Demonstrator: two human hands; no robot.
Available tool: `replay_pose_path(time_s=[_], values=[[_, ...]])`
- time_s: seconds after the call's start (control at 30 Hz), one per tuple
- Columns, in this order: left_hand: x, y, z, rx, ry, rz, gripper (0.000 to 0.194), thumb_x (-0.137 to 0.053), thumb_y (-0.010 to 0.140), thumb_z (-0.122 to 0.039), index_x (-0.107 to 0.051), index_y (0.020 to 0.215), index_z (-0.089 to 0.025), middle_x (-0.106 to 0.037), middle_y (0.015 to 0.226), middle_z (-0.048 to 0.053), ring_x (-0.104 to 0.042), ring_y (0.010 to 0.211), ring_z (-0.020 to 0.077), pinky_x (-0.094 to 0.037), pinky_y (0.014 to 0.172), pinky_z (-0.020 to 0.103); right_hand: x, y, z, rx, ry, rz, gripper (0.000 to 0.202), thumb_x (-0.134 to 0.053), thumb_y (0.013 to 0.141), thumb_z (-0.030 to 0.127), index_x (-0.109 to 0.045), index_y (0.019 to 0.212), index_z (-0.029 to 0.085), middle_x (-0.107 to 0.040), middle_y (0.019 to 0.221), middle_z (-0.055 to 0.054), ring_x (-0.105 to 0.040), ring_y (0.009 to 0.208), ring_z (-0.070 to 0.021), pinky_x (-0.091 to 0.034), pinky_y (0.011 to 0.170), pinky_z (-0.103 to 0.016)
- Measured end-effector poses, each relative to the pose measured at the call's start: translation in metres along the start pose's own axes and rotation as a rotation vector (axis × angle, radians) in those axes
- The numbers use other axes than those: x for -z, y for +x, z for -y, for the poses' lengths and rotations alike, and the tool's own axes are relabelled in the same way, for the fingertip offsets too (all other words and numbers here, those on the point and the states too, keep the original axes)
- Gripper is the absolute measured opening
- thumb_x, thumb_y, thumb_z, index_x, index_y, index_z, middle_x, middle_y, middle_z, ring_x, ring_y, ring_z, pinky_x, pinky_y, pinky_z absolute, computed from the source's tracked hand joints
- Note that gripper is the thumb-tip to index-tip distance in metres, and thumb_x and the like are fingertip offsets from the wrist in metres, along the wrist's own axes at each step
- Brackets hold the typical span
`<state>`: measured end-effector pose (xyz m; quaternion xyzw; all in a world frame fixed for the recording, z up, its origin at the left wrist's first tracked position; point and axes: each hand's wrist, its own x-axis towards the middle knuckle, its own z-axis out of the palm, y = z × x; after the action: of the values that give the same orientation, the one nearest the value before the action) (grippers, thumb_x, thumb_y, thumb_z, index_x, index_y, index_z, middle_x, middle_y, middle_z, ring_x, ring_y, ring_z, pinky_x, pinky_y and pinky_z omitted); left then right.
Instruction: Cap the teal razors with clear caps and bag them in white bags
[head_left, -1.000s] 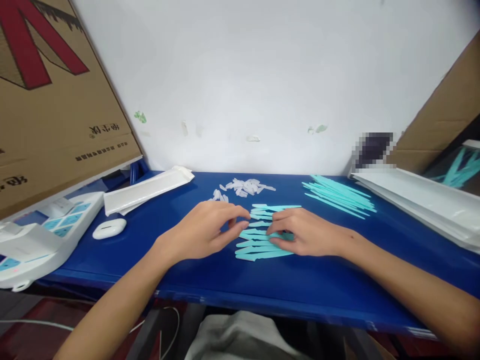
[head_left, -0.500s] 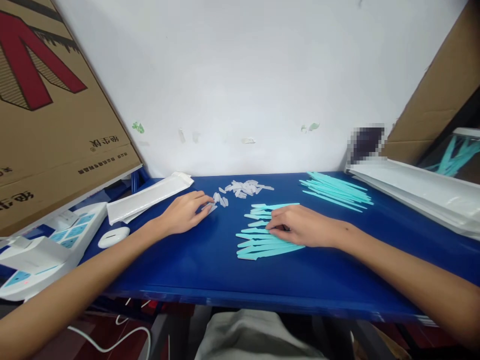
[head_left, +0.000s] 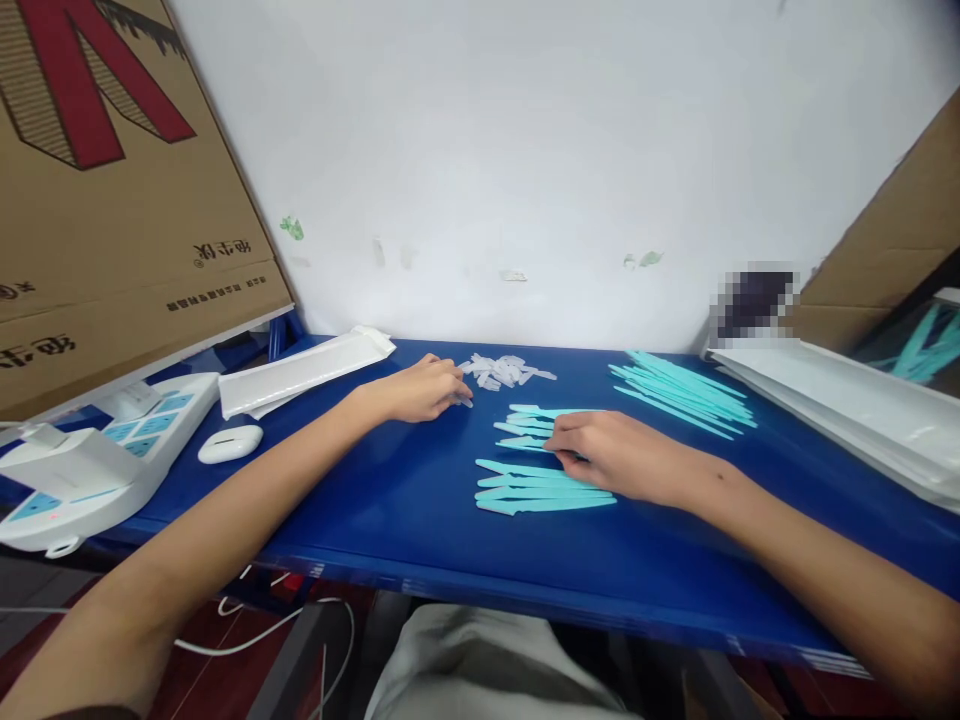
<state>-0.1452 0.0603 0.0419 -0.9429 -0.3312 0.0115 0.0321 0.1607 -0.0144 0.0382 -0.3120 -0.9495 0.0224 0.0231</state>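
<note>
My left hand [head_left: 426,388] is at the left side of a pile of small clear plastic blade caps [head_left: 508,372], its fingers curled down on a clear cap [head_left: 464,401]. My right hand [head_left: 604,455] pinches a turquoise eyebrow razor [head_left: 523,443] by its handle, the blade end pointing left. Just beyond it, a few more razors [head_left: 525,410] lie partly hidden by the fingers. Nearer me, a row of turquoise razors [head_left: 525,494] lies side by side, blade ends to the left.
Another heap of turquoise razors [head_left: 682,393] lies on the blue table [head_left: 360,500] at the right, beside a white tray [head_left: 855,400]. At the left are a white plastic sleeve [head_left: 300,375], a white earbud case [head_left: 230,444], a power strip [head_left: 184,405] and a cardboard box [head_left: 135,230].
My left hand has moved right, closer to the cap pile, and its fingers have curled in. My right hand has drawn one razor apart from the near row. The view has shifted slightly.
</note>
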Motion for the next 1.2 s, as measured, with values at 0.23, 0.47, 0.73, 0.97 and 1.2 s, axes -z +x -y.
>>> replay_pose_path(time_s=[0.23,0.47,0.73,0.97,1.2], values=[[-0.013,-0.001,-0.010,-0.001,-0.266,-0.124,0.024,-0.058,0.099,-0.024,-0.072,0.118,-0.019,-0.072,0.112,0.008,-0.064,0.104,0.0222,-0.044,0.091,0.033,-0.011,0.005,-0.002,-0.055,-0.056,-0.078,0.022,-0.051,0.094,0.012,-0.072,0.100,0.017,-0.068,0.093,-0.007,-0.063,0.079,-0.0183,-0.042,0.065,-0.027],[-0.020,0.000,-0.024,-0.022,-0.419,-0.212,0.017,-0.066,0.095,-0.033,-0.073,0.100,-0.019,-0.072,0.100,0.006,-0.065,0.090,0.0193,-0.048,0.081,0.031,-0.010,0.004,-0.001,-0.120,0.038,-0.274,0.017,-0.048,0.094,0.019,-0.065,0.097,0.017,-0.066,0.095,-0.007,-0.057,0.067,-0.0147,-0.040,0.062,-0.029],[-0.024,-0.002,-0.033,-0.031,-0.502,-0.303,0.021,-0.063,0.096,-0.036,-0.073,0.097,-0.017,-0.072,0.088,0.005,-0.064,0.077,0.0151,-0.049,0.071,0.027,-0.016,0.004,-0.008,-0.153,0.113,-0.293,0.016,-0.047,0.095,0.023,-0.063,0.099,0.018,-0.068,0.094,-0.006,-0.059,0.073,-0.0173,-0.039,0.064,-0.030],[-0.020,0.001,-0.041,0.104,-0.911,-0.589,0.036,-0.068,0.091,-0.037,-0.070,0.121,-0.017,-0.069,0.088,0.005,-0.063,0.077,0.0144,-0.053,0.070,0.026,-0.016,0.004,-0.005,-0.170,0.130,-0.397,0.017,-0.045,0.097,0.023,-0.061,0.101,0.018,-0.068,0.094,-0.006,-0.057,0.071,-0.0165,-0.040,0.067,-0.030],[-0.028,0.005,-0.043,0.148,-1.044,-0.568,0.029,-0.061,0.093,-0.034,-0.076,0.109,-0.015,-0.073,0.088,0.008,-0.066,0.077,0.0158,-0.055,0.069,0.027,-0.019,0.005,-0.004,-0.163,0.132,-0.460,0.017,-0.050,0.096,0.026,-0.063,0.105,0.020,-0.066,0.094,-0.006,-0.058,0.072,-0.0174,-0.042,0.067,-0.031]])
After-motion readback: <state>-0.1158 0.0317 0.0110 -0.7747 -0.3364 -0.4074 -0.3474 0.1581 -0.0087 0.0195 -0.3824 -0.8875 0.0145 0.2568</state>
